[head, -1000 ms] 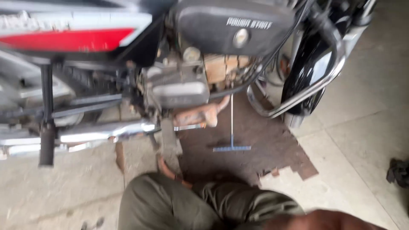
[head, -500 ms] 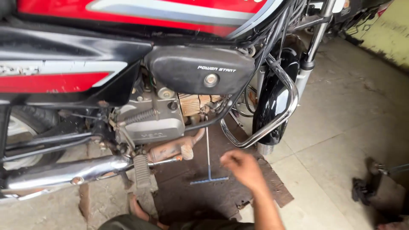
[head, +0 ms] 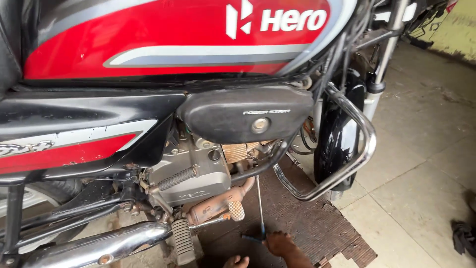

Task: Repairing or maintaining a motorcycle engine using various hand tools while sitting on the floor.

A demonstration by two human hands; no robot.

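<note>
At the bottom edge of the view a right hand (head: 281, 245) is seen low over the dark ribbed mat (head: 317, 223), its fingers (head: 273, 241) curled around the blue crossbar of a T-handle wrench (head: 259, 208), so the hand is clenched on that tool at its lower end. Just to its left a few fingertips of a left hand (head: 237, 261) show at the frame edge; whether they are curled or released cannot be told, and nothing is seen held in them. The wrench stands nearly upright, its thin steel shaft rising from the handle on the mat up toward the underside of the engine (head: 191, 173), where its tip is hidden behind the frame tube. The tool is judged stiff, light and narrow, likely to tip if let go; the crossbar offers the surest hold, the bare shaft being smooth and possibly oily. Beside the shaft lie the rusty exhaust bend (head: 218, 206) and the knurled kick-lever peg (head: 236, 210), with the ribbed footrest (head: 182, 240) nearer the left. Farther up are found the black side cover (head: 248, 113), the chromed crash guard (head: 347, 154) and the red fuel tank (head: 173, 34); pale floor tiles (head: 416, 164) stretch beyond.
</note>
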